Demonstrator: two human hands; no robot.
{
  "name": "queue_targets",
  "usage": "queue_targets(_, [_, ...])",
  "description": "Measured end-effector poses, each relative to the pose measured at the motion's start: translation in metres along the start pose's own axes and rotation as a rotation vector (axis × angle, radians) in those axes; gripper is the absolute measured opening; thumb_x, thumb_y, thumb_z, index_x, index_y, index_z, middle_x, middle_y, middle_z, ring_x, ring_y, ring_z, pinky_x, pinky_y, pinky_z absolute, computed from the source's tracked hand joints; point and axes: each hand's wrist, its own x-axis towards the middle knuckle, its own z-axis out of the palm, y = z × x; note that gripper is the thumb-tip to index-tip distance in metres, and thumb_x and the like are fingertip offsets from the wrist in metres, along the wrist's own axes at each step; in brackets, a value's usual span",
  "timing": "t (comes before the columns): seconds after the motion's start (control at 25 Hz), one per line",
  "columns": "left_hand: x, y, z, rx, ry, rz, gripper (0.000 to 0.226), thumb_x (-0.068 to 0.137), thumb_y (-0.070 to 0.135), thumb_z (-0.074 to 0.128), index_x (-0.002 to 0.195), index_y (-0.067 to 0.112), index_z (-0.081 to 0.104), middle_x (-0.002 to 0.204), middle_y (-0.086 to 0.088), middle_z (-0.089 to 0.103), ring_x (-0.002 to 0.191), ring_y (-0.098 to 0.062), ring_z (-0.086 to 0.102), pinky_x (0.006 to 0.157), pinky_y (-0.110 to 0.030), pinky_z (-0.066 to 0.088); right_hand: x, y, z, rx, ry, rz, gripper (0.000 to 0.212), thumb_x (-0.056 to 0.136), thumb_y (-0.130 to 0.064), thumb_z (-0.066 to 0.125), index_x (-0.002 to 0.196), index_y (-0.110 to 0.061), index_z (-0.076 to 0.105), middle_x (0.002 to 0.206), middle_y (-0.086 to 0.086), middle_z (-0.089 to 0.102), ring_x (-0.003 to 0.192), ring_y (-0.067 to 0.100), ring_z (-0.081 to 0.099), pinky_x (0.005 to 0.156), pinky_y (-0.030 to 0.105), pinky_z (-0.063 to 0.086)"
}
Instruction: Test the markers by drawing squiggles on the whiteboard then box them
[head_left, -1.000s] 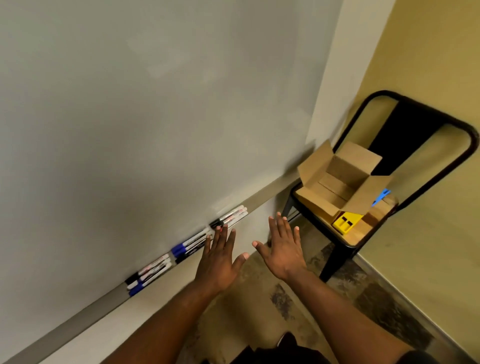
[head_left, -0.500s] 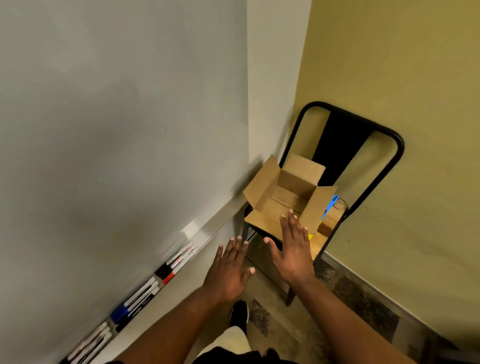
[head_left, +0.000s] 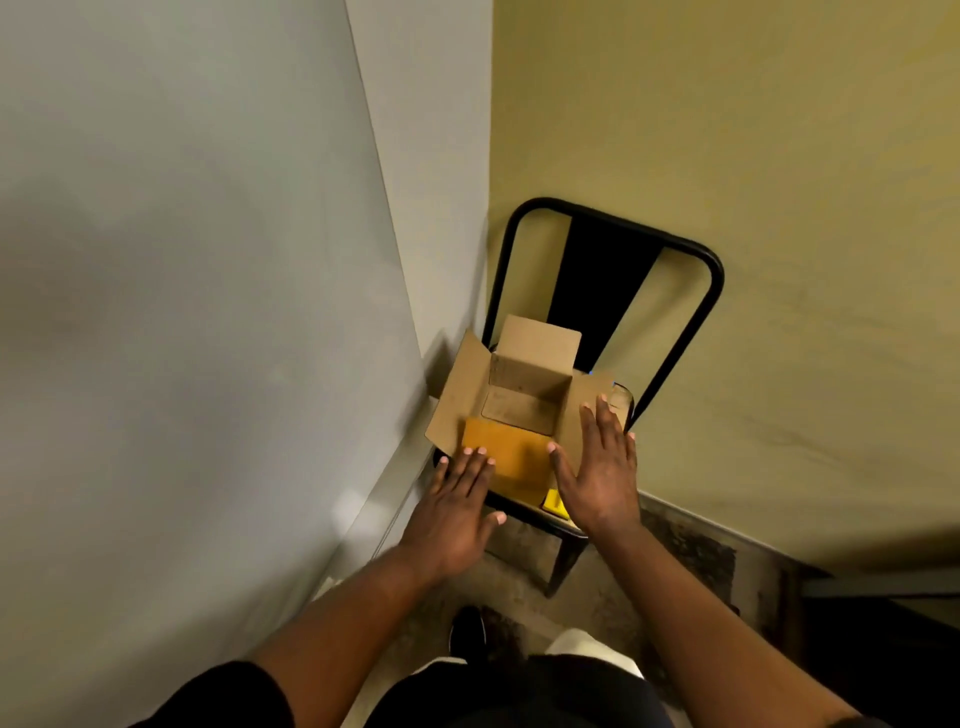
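Reaching w/ both palms flat & empty, you bracket the open box (head_left: 524, 384) on the chair (head_left: 711, 270): right hand (head_left: 602, 467) over its right flap, left hand (head_left: 457, 512) at the near flap, markers out of shot.

Brown cardboard box (head_left: 524, 400) on a black chair (head_left: 613, 270), yellow wall (head_left: 753, 130), grey-white whiteboard (head_left: 182, 260).

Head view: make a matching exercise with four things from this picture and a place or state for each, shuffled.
1 cardboard box
2 chair
3 left hand
4 right hand

A black, against the yellow wall
B fingers straight, at the box's right flap
C flaps open, on the chair
D fingertips at the box's near flap

Pairs: 1-C, 2-A, 3-D, 4-B
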Motion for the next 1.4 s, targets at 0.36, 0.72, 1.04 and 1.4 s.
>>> queue_targets(0.36, [0.027, -0.002, 0.008, -0.089, -0.022, -0.034, 0.077, 0.096, 0.067, 0.012, 0.157, 0.023, -0.002, 0.164, 0.003, -0.013, 0.147, -0.013, -0.024, 0.122, -0.046, -0.004, 0.019, 0.01, 0.001, 0.09, -0.038, 0.149, 0.074, 0.099, -0.064, 0.033, 0.158, -0.027, 0.008, 0.168, -0.001, -0.003, 0.148, 0.034, 0.026, 0.118, 0.052, 0.03])
queue_targets(0.72, [-0.003, -0.013, 0.023, -0.544, 0.307, -0.324, 0.063, 0.101, 0.052, 0.04, 0.156, 0.031, 0.016, 0.162, 0.01, 0.018, 0.15, -0.009, 0.013, 0.117, -0.041, 0.032, 0.034, -0.004, 0.005, 0.155, -0.035, 0.073, 0.078, 0.097, -0.071, 0.029, 0.156, -0.036, -0.005, 0.168, -0.003, -0.002, 0.146, 0.031, 0.032, 0.11, 0.054, 0.041])
queue_targets(1.04, [0.023, -0.015, -0.004, -0.647, 0.435, -0.347, 0.069, 0.098, 0.056, 0.039, 0.155, 0.037, 0.004, 0.164, 0.01, 0.009, 0.149, -0.01, 0.016, 0.111, -0.029, 0.034, 0.034, -0.023, 0.017, 0.115, -0.33, -0.083, 0.076, 0.096, -0.071, 0.033, 0.157, -0.033, 0.009, 0.164, -0.001, 0.025, 0.151, 0.025, 0.019, 0.121, 0.047, 0.021])
queue_targets(1.4, [0.033, -0.015, -0.015, -0.646, 0.464, -0.297, 0.067, 0.099, 0.046, 0.045, 0.155, 0.032, 0.01, 0.156, 0.007, 0.033, 0.137, -0.006, 0.035, 0.104, -0.023, 0.037, 0.036, -0.011, 0.044, 0.137, -0.468, -0.151, 0.075, 0.101, -0.057, 0.037, 0.16, -0.024, 0.004, 0.167, -0.009, 0.0, 0.153, 0.011, -0.006, 0.124, 0.041, 0.014])
